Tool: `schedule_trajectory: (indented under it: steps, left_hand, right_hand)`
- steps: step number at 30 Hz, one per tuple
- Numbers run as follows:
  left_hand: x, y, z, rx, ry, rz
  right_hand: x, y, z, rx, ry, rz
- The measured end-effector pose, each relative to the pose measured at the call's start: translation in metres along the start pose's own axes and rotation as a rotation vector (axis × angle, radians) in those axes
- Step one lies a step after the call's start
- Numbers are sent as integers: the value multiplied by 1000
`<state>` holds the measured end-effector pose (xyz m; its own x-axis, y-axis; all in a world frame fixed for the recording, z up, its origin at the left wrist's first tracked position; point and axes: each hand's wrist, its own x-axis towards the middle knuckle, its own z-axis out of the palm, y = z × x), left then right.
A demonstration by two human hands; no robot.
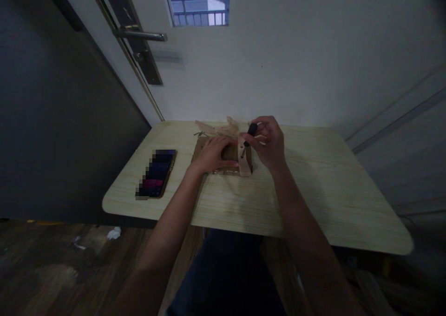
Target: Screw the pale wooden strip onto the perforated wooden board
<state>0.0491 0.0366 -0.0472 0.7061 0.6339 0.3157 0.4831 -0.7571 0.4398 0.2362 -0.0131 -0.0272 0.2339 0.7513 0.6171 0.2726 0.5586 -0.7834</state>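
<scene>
A brown cardboard piece (198,151) lies on the table, with a pale tan strip (245,167) across its right end. My left hand (213,155) rests over the cardboard, thumb and fingers spread apart, their tips close to or touching the strip's left edge. In my right hand (270,141), thumb and fingers close on the black handle of a screwdriver (251,131). Its shaft slants down to the strip, where small dark round spots show. Whether the tip sits in a screw is too small to tell. The middle of the cardboard is partly hidden by my left hand.
Several loose tan strips (218,129) lie behind the cardboard, beside a few small dark screws or nails (200,134). A phone (156,174) with a blurred screen lies to the left on the pale wooden table (313,190). A white door with a metal handle (142,36) stands behind.
</scene>
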Motion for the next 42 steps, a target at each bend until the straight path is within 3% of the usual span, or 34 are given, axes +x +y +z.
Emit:
schedule_trajectory:
  steps: [6, 13, 21, 25, 32, 38, 42]
  left_hand:
    - [0, 0, 0, 11, -9, -11]
    - [0, 1, 0, 3, -6, -5]
    - [0, 0, 1, 4, -8, -11]
    - [0, -1, 1, 7, -1, -5]
    - [0, -3, 2, 0, -3, 16]
    - [0, -3, 2, 6, -2, 7]
    - [0, -2, 1, -1, -6, 6]
  right_hand:
    - [-2, 0, -3, -71, -92, -56]
    - [-3, -5, -5, 9, -201, -25]
    - [-1, 3, -2, -17, -8, -20]
    - [-1, 3, -1, -52, -1, -30]
    - [-2, -1, -4, -163, -163, -98]
    - [-4, -5, -6, 1, -313, -61]
    - [-4, -3, -6, 37, -312, -26]
